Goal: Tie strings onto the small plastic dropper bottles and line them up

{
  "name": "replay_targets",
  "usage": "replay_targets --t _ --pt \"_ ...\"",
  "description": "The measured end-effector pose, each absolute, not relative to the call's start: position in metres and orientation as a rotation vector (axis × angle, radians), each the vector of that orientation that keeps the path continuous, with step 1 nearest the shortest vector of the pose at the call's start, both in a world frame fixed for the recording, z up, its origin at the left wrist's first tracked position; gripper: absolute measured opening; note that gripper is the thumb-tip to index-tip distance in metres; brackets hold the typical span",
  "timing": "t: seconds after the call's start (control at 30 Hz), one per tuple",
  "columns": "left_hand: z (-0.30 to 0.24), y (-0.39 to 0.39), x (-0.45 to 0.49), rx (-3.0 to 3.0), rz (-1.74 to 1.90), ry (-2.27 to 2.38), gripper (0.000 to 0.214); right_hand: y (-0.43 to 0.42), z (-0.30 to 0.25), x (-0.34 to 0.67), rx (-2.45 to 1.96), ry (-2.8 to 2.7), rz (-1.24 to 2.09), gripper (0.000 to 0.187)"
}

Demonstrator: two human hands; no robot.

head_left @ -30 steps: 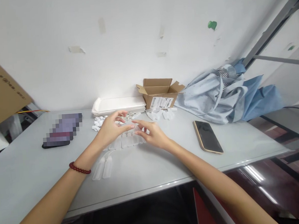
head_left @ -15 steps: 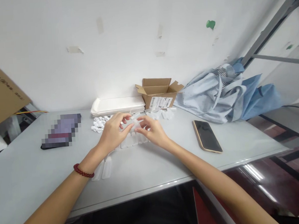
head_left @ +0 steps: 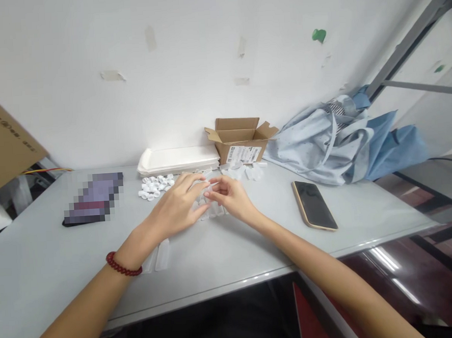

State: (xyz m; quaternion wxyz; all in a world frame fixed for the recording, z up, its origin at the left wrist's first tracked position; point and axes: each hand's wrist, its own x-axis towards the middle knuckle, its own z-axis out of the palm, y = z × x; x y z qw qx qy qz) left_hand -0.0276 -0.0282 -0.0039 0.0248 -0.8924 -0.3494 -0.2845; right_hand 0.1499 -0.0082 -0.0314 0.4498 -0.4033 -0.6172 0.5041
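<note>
My left hand [head_left: 178, 206] and my right hand [head_left: 230, 197] meet over the middle of the grey table [head_left: 48, 261], fingertips together on a small translucent plastic bottle [head_left: 208, 193] held between them. Both hands are closed in a pinch on it. Under and behind the hands lies a row of similar small bottles [head_left: 209, 211]. Two more bottles [head_left: 159, 255] lie by my left wrist, which wears a dark red bead bracelet [head_left: 121, 265]. A heap of small white caps [head_left: 155, 186] lies just left of my left hand.
A stack of white trays [head_left: 177, 159] and an open cardboard box [head_left: 239, 140] stand at the wall. A phone [head_left: 313, 205] lies face up to the right, a dark phone [head_left: 92, 200] to the left. Blue cloth [head_left: 339, 141] is heaped at the right; a cardboard box [head_left: 0, 142] is at the far left.
Both hands have drawn closer together, their fingertips now touching around the small bottle. My left hand has slid slightly right and lower over the row of bottles.
</note>
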Motion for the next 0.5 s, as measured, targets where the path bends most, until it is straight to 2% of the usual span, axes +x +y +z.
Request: replay_targets --t 0.23,0.5 --pt "0.003 -0.040 -0.031 -2.781 -0.870 -1.188 0.031 -0.021 -0.034 0.141 -0.948 -1.535 1.303 0.051" --pt "-0.009 -0.081 -0.074 -2.928 -0.682 -1.429 0.040 -0.043 -0.031 0.132 -0.853 -1.990 1.228 0.024"
